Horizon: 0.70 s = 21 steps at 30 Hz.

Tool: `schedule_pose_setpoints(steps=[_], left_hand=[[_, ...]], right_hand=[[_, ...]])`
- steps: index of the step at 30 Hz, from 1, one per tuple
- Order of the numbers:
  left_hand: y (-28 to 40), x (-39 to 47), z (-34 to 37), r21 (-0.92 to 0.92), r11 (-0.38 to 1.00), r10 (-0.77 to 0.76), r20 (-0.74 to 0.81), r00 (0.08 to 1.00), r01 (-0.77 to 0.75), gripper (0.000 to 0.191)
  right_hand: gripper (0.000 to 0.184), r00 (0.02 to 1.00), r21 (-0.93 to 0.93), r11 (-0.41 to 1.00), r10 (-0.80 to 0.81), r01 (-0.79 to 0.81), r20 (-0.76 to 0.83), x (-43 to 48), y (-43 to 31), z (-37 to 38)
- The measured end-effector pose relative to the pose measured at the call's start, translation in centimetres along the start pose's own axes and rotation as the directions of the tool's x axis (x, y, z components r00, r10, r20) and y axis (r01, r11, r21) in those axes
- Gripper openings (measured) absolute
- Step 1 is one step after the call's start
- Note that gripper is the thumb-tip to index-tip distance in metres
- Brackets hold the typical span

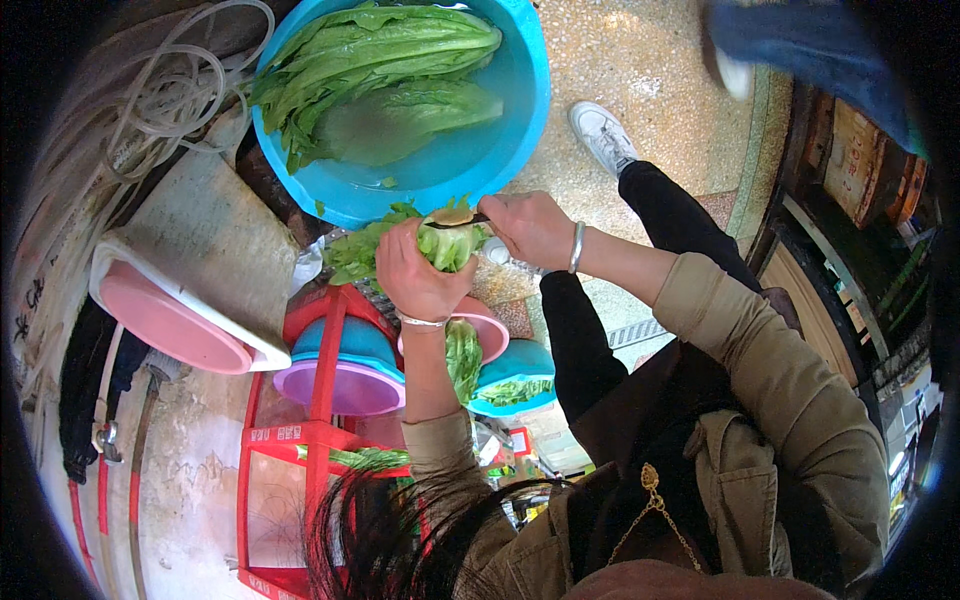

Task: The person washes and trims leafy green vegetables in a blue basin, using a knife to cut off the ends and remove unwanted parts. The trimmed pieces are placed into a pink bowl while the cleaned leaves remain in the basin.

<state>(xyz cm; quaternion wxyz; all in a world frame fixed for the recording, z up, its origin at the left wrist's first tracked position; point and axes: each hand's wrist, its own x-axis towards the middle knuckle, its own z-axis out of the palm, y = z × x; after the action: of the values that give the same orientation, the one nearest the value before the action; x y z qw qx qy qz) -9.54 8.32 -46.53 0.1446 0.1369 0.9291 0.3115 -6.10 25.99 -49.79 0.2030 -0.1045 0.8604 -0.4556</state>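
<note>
My left hand [421, 271] grips a head of leafy green lettuce [448, 247], its leaves spreading out to the left and its brownish stem end upward. My right hand [534, 229] is closed on a small dark knife [471, 220], whose blade lies against that stem end. Much of the blade and the handle is hidden by the lettuce and my fingers. Just beyond both hands stands a large blue plastic basin [525, 120] with water in it. Long heads of romaine-type lettuce [382, 52] lie in the basin, one of them partly under water.
A red metal rack [324, 360] with basins stands at the lower left. Lettuce lies in a pink basin [491, 330] and a blue basin [517, 375] beside it. Coiled clear hose [195, 97] hangs at upper left. Another person's leg [810, 45] is at upper right.
</note>
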Motion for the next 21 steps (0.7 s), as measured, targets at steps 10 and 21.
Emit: schedule_pose_setpoints(steps=[10, 21], left_hand=[[0.5, -0.2, 0.3, 0.142, 0.990, -0.028, 0.021, 0.999, 0.025, 0.064], [0.3, -0.2, -1.1, 0.123, 0.992, -0.024, -0.147, 0.989, 0.042, 0.061]], right_hand=[[0.013, 0.999, 0.023, 1.000, 0.016, -0.017, 0.050, 0.0, 0.5, 0.3], [0.012, 0.956, -0.016, 0.957, 0.287, -0.288, -0.057, 1.2, 1.2, 1.0]])
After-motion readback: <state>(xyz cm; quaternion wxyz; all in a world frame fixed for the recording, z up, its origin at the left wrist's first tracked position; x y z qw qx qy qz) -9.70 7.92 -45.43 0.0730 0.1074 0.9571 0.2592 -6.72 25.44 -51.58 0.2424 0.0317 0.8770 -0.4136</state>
